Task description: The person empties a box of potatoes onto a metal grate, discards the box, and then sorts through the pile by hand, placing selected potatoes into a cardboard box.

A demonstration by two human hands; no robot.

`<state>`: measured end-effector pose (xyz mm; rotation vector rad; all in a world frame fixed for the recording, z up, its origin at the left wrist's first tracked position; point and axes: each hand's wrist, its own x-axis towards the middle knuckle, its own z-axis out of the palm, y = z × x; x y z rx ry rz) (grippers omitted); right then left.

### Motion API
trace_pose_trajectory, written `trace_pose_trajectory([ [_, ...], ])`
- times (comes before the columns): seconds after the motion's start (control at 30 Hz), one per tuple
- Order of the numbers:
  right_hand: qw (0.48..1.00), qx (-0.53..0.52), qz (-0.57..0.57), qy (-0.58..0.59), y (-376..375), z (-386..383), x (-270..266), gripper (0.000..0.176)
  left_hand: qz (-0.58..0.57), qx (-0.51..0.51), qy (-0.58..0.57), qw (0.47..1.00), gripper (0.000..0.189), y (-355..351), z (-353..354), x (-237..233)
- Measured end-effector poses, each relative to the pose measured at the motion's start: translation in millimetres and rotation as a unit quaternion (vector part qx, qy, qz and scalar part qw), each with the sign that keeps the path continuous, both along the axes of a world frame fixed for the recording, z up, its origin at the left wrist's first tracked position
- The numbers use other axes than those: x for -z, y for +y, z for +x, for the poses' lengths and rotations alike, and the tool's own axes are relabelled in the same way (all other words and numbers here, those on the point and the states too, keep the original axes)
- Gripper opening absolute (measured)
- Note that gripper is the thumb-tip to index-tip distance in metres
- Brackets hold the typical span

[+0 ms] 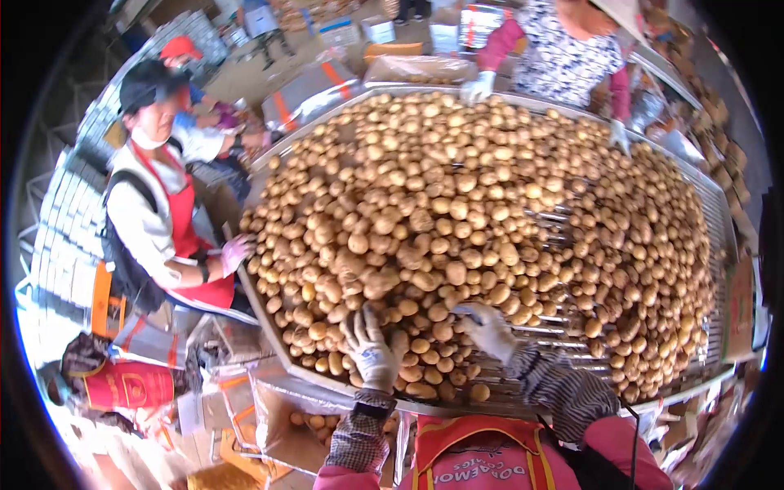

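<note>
A broad heap of small brown potatoes covers the metal table in front of me. My left hand, in a white glove, lies on the near part of the heap with its fingers spread and nothing gripped. To its right, my right hand, also white-gloved, reaches in at the potatoes with its fingers stretched out to the left. I see no potato held in it, though its underside is hidden. Between my hands several potatoes lie lower, close to the near edge.
The slatted table has a raised metal rim. A person in a red apron stands at the left; another in a patterned top works at the far side. Below the near rim sits an open carton with potatoes.
</note>
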<state>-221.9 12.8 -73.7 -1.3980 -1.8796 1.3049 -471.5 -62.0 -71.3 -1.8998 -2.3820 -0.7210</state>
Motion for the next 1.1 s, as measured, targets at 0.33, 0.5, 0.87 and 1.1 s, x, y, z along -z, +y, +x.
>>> trace_pose_trajectory([
  [0.33, 0.919, -0.159, 0.348, -0.095, 77, -187, -74, 0.052, -0.079, -0.037, -0.030, 0.996, 0.078, 20, 3, 12],
  [0.5, 0.941, -0.210, 0.245, -0.099, 113, -232, -35, 0.044, -0.095, -0.068, -0.047, 0.992, 0.083, 21, 5, 10],
  [0.87, 0.919, -0.008, -0.245, 0.308, 35, -83, -66, 0.049, 0.160, 0.088, -0.248, 0.951, 0.096, 23, 37, -26],
  [1.1, 0.856, 0.111, -0.184, 0.471, -17, -31, 29, 0.047, 0.124, 0.175, -0.333, 0.918, 0.089, 9, 63, -29],
])
